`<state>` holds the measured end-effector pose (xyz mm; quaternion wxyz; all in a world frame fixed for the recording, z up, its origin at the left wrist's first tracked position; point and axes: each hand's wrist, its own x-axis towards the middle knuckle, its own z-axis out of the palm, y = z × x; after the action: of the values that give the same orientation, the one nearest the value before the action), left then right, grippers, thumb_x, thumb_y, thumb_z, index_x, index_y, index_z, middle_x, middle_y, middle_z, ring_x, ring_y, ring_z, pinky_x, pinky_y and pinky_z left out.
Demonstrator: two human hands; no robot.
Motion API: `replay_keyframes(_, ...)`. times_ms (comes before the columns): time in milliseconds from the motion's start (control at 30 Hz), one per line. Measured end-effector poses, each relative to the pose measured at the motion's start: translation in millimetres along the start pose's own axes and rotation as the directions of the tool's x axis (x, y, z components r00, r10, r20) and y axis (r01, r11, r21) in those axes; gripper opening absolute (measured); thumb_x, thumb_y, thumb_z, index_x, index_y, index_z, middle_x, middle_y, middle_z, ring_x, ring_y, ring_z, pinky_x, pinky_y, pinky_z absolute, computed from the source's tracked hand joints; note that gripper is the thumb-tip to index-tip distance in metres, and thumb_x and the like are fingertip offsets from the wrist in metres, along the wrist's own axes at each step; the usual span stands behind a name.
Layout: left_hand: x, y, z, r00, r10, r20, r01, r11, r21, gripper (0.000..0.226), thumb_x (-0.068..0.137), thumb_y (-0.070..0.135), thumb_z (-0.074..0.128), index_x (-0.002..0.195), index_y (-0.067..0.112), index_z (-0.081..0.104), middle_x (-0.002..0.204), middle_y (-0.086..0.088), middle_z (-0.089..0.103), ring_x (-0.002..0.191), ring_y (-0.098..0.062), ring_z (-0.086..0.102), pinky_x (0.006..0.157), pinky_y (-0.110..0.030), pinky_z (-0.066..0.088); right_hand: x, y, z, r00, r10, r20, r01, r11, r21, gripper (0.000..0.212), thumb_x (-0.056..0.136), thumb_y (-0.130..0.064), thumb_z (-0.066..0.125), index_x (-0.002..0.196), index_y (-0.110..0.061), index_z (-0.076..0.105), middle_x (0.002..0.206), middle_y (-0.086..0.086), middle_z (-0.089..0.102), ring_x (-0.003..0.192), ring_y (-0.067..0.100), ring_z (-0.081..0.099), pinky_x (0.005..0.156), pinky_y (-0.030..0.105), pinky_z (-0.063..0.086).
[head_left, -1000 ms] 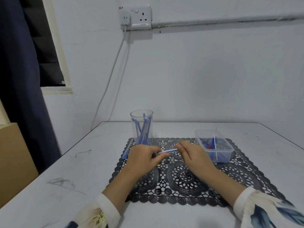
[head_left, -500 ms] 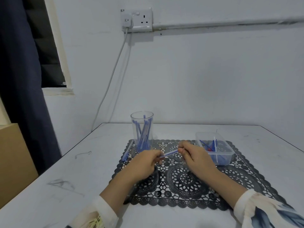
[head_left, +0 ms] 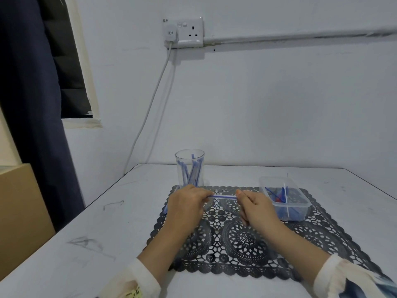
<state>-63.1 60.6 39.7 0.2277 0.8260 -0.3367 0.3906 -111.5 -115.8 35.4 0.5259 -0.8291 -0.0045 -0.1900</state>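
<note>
Head view shows a thin blue-and-clear plastic pen (head_left: 223,197) held level just above a black lace-pattern placemat (head_left: 242,244), in the middle of its far half. The left grip (head_left: 187,206), a bare hand, pinches the pen's left end between curled fingers and thumb. The right grip (head_left: 256,208) pinches the right end the same way, so only the short middle stretch of the pen shows between the two. Both forearms come in from the near edge in cream patterned sleeves (head_left: 137,282).

Just behind the left grip, a clear plastic cup (head_left: 190,168) stands upright at the mat's far left corner, with several blue pens leaning inside it. One loose blue pen (head_left: 165,209) lies on the mat's left edge, partly hidden by the left grip. Right of the right grip, near but apart from it, a clear rectangular plastic tub (head_left: 284,198) sits on the mat with blue and red pieces in it, too small to tell further.

The mat lies on a white scuffed surface (head_left: 107,233). On the wall behind are a white double socket (head_left: 189,32) and a white cable (head_left: 148,108) hanging from it. A dark blue curtain (head_left: 32,104) and a brown cardboard box (head_left: 19,207) are at the far left.
</note>
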Motion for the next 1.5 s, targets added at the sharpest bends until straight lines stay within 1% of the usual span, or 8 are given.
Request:
replay_keyframes(133,1,-14,-4,0.999,0.029,-0.039,-0.029,1.000,-0.006,0.027,0.059,0.013,0.087,0.081,0.025,0.076,0.073,0.012,0.071,0.063,-0.008,0.062,0.055,-0.018,0.047,-9,5,10,0.993,-0.112,-0.032,0.113,0.993,0.021,0.030,0.096,-0.029,0.044,0.072,-0.017,0.057,0.051,0.004,0.056,0.046,0.018,0.054,0.055,0.036,0.049)
replay_keyframes(267,3,-32,-12,0.977,0.087,-0.195,-0.079,0.996,0.051,0.015,0.072,0.012,0.075,0.085,0.019,0.075,0.079,0.006,0.069,0.071,-0.013,0.059,0.059,-0.023,0.045,-14,14,15,0.940,-0.297,0.169,0.335,0.899,-0.283,0.036,0.091,-0.051,0.033,0.121,-0.036,0.046,0.101,-0.004,0.064,0.085,0.003,0.059,0.078,0.024,0.050)
replay_keyframes(433,3,-45,-15,0.906,-0.259,-0.333,0.229,0.965,-0.130,0.017,0.079,0.015,0.073,0.096,0.019,0.074,0.086,0.005,0.064,0.073,-0.009,0.057,0.059,-0.025,0.049,-11,26,21,0.906,-0.126,0.404,0.359,0.735,-0.575,0.075,0.086,-0.067,0.022,0.149,-0.029,0.005,0.154,-0.010,0.011,0.142,0.007,0.007,0.114,0.028,0.012)
replay_keyframes(567,1,-52,-12,0.741,-0.633,-0.223,0.562,0.767,-0.312,0.025,0.083,0.019,0.069,0.107,0.013,0.070,0.091,0.002,0.068,0.073,-0.010,0.060,0.072,-0.027,0.052,-8,31,20,0.885,0.037,0.464,0.330,0.653,-0.682,0.104,0.061,-0.083,0.004,0.149,-0.028,0.004,0.156,-0.004,-0.007,0.142,0.013,-0.010,0.115,0.033,-0.001)
replay_keyframes(767,-7,-63,-2,0.630,-0.773,-0.072,0.751,0.630,-0.199,0.038,0.082,0.030,0.068,0.113,0.009,0.067,0.097,-0.006,0.071,0.090,-0.021,0.064,0.079,-0.028,0.047,-8,29,21,0.864,0.085,0.497,0.339,0.632,-0.697,0.106,0.056,-0.083,0.000,0.149,-0.031,0.009,0.156,-0.005,-0.004,0.143,0.012,-0.008,0.116,0.038,-0.002)
replay_keyframes(1067,-13,-69,13,0.596,-0.796,0.105,0.802,0.597,-0.018,0.017,0.082,0.028,0.065,0.083,0.014,0.074,0.075,0.000,0.070,0.068,-0.015,0.062,0.060,-0.029,0.051,-7,29,21,0.861,0.087,0.500,0.344,0.626,-0.700,0.107,0.055,-0.084,-0.002,0.148,-0.032,0.008,0.156,-0.005,-0.004,0.143,0.012,-0.007,0.117,0.039,-0.001)
replay_keyframes(1367,-14,-69,20,0.621,-0.773,0.128,0.751,0.634,0.186,0.019,0.078,0.028,0.062,0.094,0.025,0.073,0.093,0.004,0.068,0.088,-0.015,0.059,0.059,-0.024,0.041,-7,30,21,0.857,0.090,0.507,0.348,0.625,-0.699,0.114,0.049,-0.086,-0.007,0.148,-0.032,0.009,0.157,-0.005,-0.003,0.143,0.013,-0.005,0.117,0.039,0.000)
replay_keyframes(1500,-14,-74,19,0.600,-0.786,0.152,0.746,0.618,0.248,0.047,0.074,0.035,0.064,0.120,0.024,0.059,0.115,-0.001,0.055,0.113,-0.021,0.046,0.080,-0.032,0.044,-6,30,21,0.858,0.090,0.506,0.347,0.623,-0.701,0.112,0.051,-0.086,-0.006,0.148,-0.032,0.009,0.156,-0.005,-0.003,0.143,0.013,-0.005,0.116,0.039,-0.001)
